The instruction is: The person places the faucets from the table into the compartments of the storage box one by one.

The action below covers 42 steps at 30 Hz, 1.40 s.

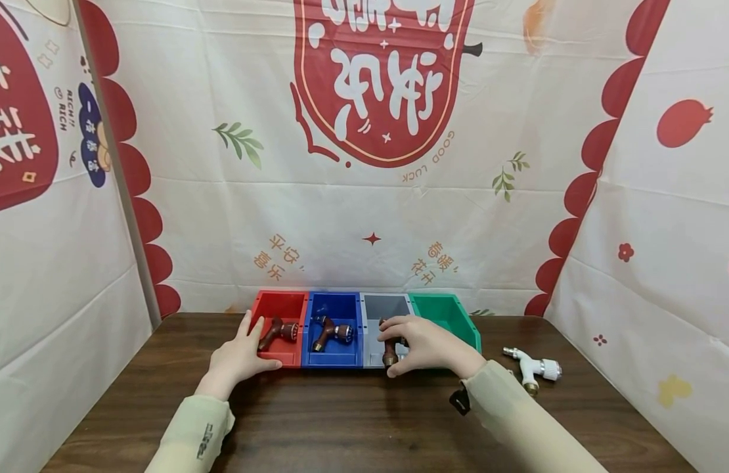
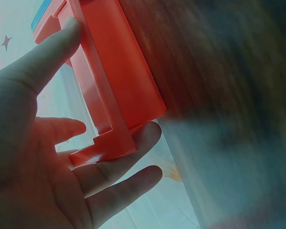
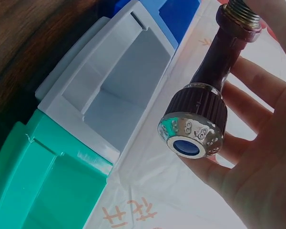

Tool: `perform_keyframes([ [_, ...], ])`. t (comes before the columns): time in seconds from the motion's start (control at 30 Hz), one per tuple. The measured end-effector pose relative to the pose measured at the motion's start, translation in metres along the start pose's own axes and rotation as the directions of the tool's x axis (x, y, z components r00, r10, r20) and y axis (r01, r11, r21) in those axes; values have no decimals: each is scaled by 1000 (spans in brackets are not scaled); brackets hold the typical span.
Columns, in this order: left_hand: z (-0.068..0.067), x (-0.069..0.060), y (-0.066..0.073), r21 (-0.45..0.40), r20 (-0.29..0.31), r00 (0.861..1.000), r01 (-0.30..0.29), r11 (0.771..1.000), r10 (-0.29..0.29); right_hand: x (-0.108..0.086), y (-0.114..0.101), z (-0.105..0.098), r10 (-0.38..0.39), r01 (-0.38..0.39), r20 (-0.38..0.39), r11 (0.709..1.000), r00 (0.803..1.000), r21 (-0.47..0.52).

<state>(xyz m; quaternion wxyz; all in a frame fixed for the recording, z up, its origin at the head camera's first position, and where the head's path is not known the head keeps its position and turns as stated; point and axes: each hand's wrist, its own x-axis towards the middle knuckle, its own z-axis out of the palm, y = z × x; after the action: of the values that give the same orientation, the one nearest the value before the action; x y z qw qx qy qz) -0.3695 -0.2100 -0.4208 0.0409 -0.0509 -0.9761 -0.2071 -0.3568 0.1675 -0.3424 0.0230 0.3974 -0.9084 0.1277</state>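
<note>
My right hand (image 1: 422,343) holds a brown tap (image 3: 212,71) between thumb and fingers, above the grey bin (image 1: 386,305). Its brass threaded end and ribbed knob with a silver rim show in the right wrist view. My left hand (image 1: 237,358) rests against the red bin (image 2: 126,62), its thumb at the front rim and fairly straight fingers along the outer side. Inside the red bin lies a second brown tap (image 1: 280,332). Another brown tap (image 1: 331,333) lies in the blue bin (image 1: 335,302), beside the red one.
At the right end of the bin row stands a green bin (image 1: 444,312). A white tap (image 1: 534,369) lies on the brown wooden table (image 1: 353,420), right of the bins. Printed white cloth (image 1: 364,210) hangs behind and at both sides.
</note>
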Motion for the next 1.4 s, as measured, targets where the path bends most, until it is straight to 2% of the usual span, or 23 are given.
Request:
perform_keyframes([
  [0.3,-2,-2,2,2,-13,1000,-19,1000,19,6,1,0,23,-23,3,1000,1000,1],
  [1.4,0,-2,1,-4,-12,1000,-6,1000,6,20,15,5,72,-72,0,997,997,12],
])
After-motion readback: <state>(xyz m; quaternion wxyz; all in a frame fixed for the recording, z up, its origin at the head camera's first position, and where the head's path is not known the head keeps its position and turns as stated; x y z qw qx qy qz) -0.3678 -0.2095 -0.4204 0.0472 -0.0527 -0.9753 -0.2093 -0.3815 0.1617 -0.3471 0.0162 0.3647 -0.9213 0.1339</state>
